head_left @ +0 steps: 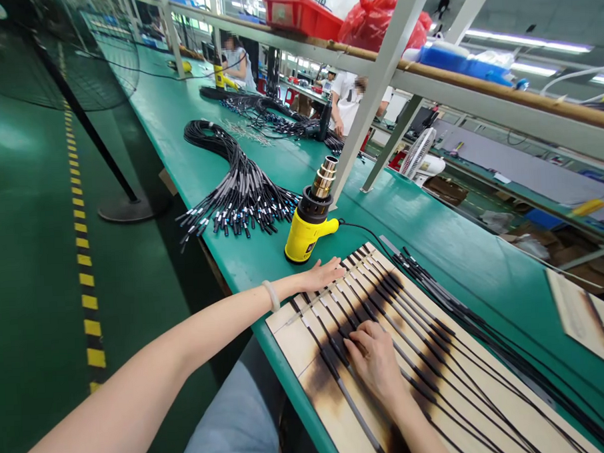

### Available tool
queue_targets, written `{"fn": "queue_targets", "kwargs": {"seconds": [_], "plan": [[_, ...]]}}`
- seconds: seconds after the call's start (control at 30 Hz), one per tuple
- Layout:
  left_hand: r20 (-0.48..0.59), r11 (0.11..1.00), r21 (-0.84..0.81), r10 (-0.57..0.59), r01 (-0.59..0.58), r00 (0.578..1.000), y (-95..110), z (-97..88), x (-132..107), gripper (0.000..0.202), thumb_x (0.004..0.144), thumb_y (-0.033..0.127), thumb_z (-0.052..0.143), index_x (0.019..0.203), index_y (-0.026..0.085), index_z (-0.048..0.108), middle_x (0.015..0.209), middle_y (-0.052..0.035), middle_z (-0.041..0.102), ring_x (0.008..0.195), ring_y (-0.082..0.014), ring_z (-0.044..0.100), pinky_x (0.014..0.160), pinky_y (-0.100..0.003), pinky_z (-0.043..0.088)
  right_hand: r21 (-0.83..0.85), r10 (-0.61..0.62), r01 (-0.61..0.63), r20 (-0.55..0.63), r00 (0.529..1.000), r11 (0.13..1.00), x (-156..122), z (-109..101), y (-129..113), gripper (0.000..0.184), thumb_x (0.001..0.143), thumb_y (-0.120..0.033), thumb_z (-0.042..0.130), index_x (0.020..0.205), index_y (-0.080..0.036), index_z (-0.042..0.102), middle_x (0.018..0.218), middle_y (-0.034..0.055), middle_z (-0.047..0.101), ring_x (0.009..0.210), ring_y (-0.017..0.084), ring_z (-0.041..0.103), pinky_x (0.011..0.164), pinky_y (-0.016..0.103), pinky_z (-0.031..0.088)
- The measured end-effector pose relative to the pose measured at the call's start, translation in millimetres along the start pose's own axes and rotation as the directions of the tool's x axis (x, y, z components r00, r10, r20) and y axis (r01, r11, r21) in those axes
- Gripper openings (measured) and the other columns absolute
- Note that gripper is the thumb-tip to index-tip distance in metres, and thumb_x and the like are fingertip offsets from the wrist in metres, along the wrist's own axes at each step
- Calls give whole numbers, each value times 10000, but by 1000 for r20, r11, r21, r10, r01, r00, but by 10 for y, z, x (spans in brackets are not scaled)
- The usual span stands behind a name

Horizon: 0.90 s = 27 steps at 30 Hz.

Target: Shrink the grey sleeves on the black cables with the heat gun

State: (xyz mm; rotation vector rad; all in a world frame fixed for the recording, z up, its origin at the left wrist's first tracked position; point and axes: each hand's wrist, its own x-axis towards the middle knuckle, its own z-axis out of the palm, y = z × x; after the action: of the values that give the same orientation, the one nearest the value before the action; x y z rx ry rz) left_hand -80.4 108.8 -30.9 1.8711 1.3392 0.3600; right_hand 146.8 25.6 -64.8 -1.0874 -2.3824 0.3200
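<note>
Green tabletop (431, 207) here, left hand (324, 274) lying open on the scorched board (291, 340), right hand (372, 360) curled onto its black cables (427, 341), grip unclear.

A yellow heat gun (309, 229) stood upright on the green workbench (433, 247), beside a sheaf of black cables (240, 189) with pale tips. Overhead, a shelf (476, 78) carried a red plastic crate (303, 16) and red bags (373, 16); a co-worker in white (347, 104) stood farther along.

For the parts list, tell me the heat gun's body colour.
The heat gun is yellow, best seen in the head view.
</note>
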Motion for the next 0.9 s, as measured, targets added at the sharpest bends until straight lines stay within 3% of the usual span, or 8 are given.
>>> {"fn": "queue_targets", "kwargs": {"seconds": [0.07, 0.17, 0.33, 0.5, 0.63, 0.77, 0.9], "plan": [[77, 999, -33, 12, -9, 997, -10, 6, 12, 797, 883, 638, 47, 1481, 111, 54, 1543, -67, 38, 1427, -173, -3, 1146, -386, -46, -8, -6, 6, 5, 1000, 1000, 3, 15, -1, 175, 866, -216, 512, 763, -162, 642, 749, 56, 549, 712, 184, 511, 636, 310, 383], [98, 998, -61, 39, -33, 994, -56, 17, 38, 791, 878, 644, 45, 1484, 134, 29, 1547, -42, -1, 1424, -156, -46, 1136, -380, -96, -20, -10, 10, 6, 1000, 1000, 4, 17, 4, 173, 861, -209, 513, 753, -162, 640, 742, 57, 550, 720, 189, 507, 641, 312, 380], [84, 996, -75, 60, -53, 995, -161, 56, 77, 752, 884, 642, 42, 1486, 192, 6, 1548, -11, 12, 1426, -162, -38, 1141, -394, -81, -19, -8, 8, 18, 1000, 1000, -3, 15, 4, 158, 852, -192, 517, 754, -158, 636, 752, 61, 552, 733, 191, 506, 658, 316, 384], [89, 997, -43, 74, -70, 993, -220, 80, 102, 705, 902, 615, 59, 1484, 220, 98, 1549, 11, 36, 1424, -158, -56, 1148, -382, -55, -29, 12, -11, 40, 999, 1000, 8, 15, -4, 173, 853, -203, 515, 722, -164, 620, 744, 56, 547, 731, 189, 510, 654, 313, 389], [56, 995, -92, 56, -50, 997, -188, 66, 103, 713, 902, 611, 98, 1486, 205, 60, 1549, -18, 51, 1427, -159, -7, 1152, -381, -28, -27, 9, -8, 36, 999, 1000, 9, 0, -10, 179, 863, -222, 509, 735, -170, 623, 749, 53, 553, 725, 184, 521, 655, 313, 399], [28, 992, -125, 2, 1, 1000, -82, 3, 25, 754, 889, 633, 139, 1487, 186, 26, 1549, -27, 17, 1425, -180, -25, 1149, -383, -29, -4, 14, -14, -33, 999, 1000, -47, -43, -54, 134, 866, -248, 521, 865, -167, 628, 821, 65, 570, 755, 188, 543, 661, 318, 410], [17, 992, -123, -8, 10, 1000, -27, -44, -111, 732, 908, 602, 156, 1486, 175, 18, 1546, -26, 1, 1426, -193, -4, 1153, -391, -19, 47, -1, 3, -50, 999, 999, -134, -70, -158, 120, 874, -248, 520, 841, -187, 617, 808, 46, 572, 747, 174, 550, 673, 317, 404]]}}
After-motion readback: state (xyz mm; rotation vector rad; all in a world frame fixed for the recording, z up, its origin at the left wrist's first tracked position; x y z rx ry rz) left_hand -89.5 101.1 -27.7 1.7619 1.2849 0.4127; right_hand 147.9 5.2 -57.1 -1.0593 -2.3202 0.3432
